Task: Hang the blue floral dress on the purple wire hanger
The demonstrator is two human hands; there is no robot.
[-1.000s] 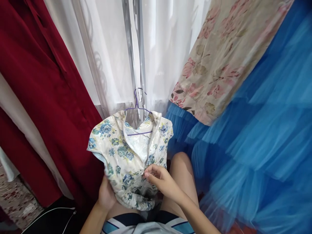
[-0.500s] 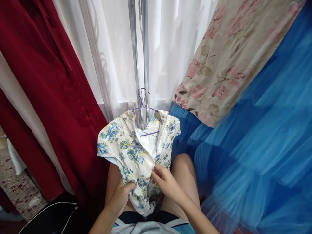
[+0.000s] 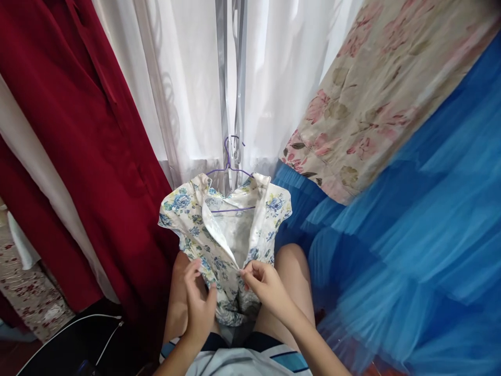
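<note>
A white cap-sleeved dress (image 3: 207,240) with blue and yellow-green flowers hangs on a purple wire hanger (image 3: 228,166) between my knees. Its collar stands apart and a long opening runs down from it, pale lining showing inside. My right hand (image 3: 264,282) pinches the fabric edge at the lower end of this opening; whether a zipper pull is between the fingertips cannot be made out. Beside the dress's left side, my left hand (image 3: 199,300) has its fingers spread, fingertips close to or touching the cloth. The lower part of the dress bunches between my thighs.
Dark red cloth (image 3: 97,136) hangs on the left, white curtains (image 3: 188,78) behind. On the right are a beige pink-flowered fabric (image 3: 352,115) and layered blue tulle (image 3: 383,250). A black object with a white cord (image 3: 70,326) lies at lower left.
My left hand has let go of the dress and opened. The dress's opening is spread wider and lies straighter, and my right hand still pinches near its lower end.
</note>
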